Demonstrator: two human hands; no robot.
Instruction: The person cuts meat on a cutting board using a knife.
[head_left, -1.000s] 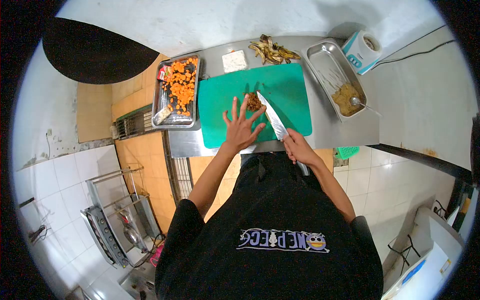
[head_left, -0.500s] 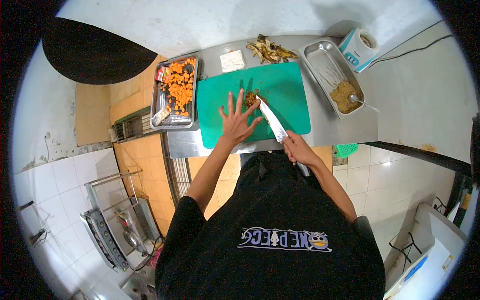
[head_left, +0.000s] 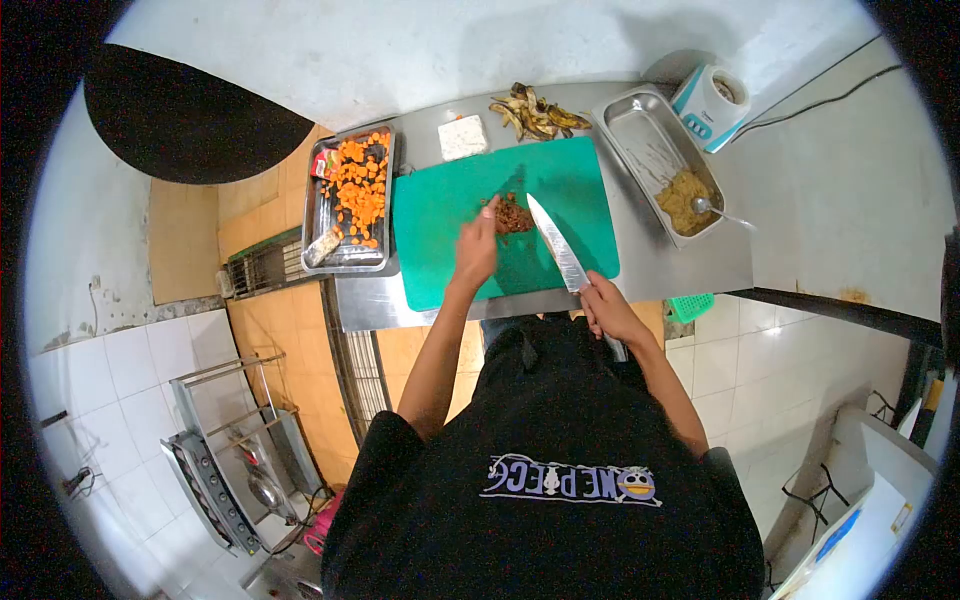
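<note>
My right hand (head_left: 610,308) is wrapped round the handle of a chef's knife (head_left: 560,242), its blade slanting up and left across the green cutting board (head_left: 440,200). Left of the blade tip lies a small heap of finely chopped brown food (head_left: 513,215), whose kind I cannot make out. My left hand (head_left: 477,248) hovers over the board at the heap's left edge, turned side-on. Motion blurs its fingers, so whether they touch or hold any bits is unclear.
Left of the board, a metal tray (head_left: 385,225) holds orange carrot pieces. Behind it sit a white block (head_left: 462,138) and dark banana peels (head_left: 540,112). To the right stand a steel pan (head_left: 640,165) with mash and a spoon (head_left: 702,205), and a white-and-teal appliance (head_left: 712,108).
My left hand has turned from spread flat to side-on, its fingers drawn together. The knife has shifted slightly right, away from the chopped heap, which now shows more fully.
</note>
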